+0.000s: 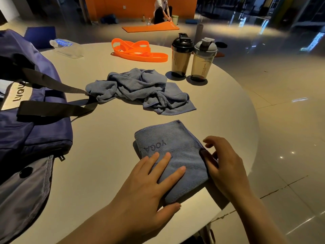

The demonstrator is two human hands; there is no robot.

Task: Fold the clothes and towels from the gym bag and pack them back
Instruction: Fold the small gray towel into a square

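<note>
At the near edge of the round, pale table (pixel 109 138), a folded blue towel (pixel 177 155) lies flat, the stitched word "YOGA" facing up. Left hand (pixel 149 187): fingers straight and slightly spread, pressed flat on the near half of the folded towel, thumb along its near edge. Right hand (pixel 226 166): placed at the towel's right edge, fingers loosely curved, thumb touching the edge; whether the edge is pinched cannot be told.

Left of the hands, a navy gym bag (pixel 29 120) occupies the table's left side, its black straps (pixel 58 106) trailing toward the centre, with white lettering on a pale panel. Beyond the folded towel, mid-table, a crumpled blue towel (pixel 139 88) lies unfolded, its left end touching the strap ends.

Farther back, right of centre, two shaker bottles stand upright side by side: one with a black lid (pixel 181 55), one with a grey lid (pixel 202 60). Left of them lies a tangle of orange resistance bands (pixel 139 50). Near the far left rim lies a clear plastic water bottle (pixel 66 47) on its side.

Past the table, the glossy tiled floor (pixel 281 95) reflects light. An orange mat (pixel 151 28) lies before an orange wall (pixel 137 6), where a person (pixel 162 11) crouches.
</note>
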